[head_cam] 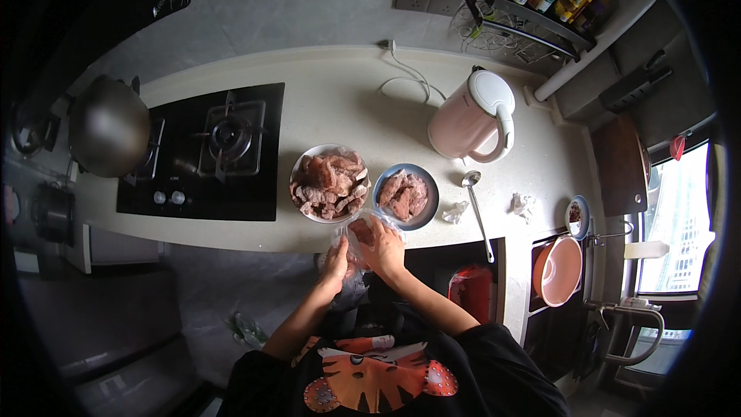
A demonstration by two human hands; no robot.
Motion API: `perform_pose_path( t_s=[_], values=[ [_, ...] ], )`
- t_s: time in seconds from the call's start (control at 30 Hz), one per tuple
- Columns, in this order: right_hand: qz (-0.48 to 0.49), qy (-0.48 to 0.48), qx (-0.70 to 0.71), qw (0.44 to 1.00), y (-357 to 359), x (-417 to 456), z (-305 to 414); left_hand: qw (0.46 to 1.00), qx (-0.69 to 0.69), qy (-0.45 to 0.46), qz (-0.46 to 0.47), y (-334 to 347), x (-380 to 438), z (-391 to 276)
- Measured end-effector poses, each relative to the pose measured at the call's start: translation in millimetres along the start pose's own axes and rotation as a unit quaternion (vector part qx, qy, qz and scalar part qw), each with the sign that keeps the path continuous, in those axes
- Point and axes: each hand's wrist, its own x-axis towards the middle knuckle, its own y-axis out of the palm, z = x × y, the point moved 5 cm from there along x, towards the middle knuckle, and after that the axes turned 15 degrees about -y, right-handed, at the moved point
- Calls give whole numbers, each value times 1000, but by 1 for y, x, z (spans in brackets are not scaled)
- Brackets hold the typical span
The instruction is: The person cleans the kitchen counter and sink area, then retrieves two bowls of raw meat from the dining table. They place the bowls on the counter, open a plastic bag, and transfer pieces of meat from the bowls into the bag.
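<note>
My left hand (334, 266) grips the left side of a clear plastic bag (354, 226) at the counter's front edge. On the bag's right side is my right hand (386, 248), its fingers bent over the plastic. Reddish pieces that look like meat (362, 233) show inside the bag between my hands. Just beyond stands a white bowl (294, 208) heaped with raw-looking meat pieces (330, 179). To its right, a blue-rimmed plate (434, 208) holds more meat (403, 194). My fingertips lie close to both dishes.
A pink electric kettle (463, 116) stands behind a metal ladle (476, 208) and crumpled white tissues (455, 212). At left are a gas hob (191, 185) and a dark wok (109, 127). A pink basin (557, 271) sits at the sink, near a small dish (578, 217).
</note>
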Motion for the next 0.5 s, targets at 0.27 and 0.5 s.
perform_pose_path(
  t_s=[0.27,0.5],
  values=[
    [-146,-3,-24,989,-81,26,-27,997,-12,-2,82,20,-30,-21],
    [-95,51,-79,991,-52,47,-58,999,-20,-12,36,8,-4,-5]
  ],
)
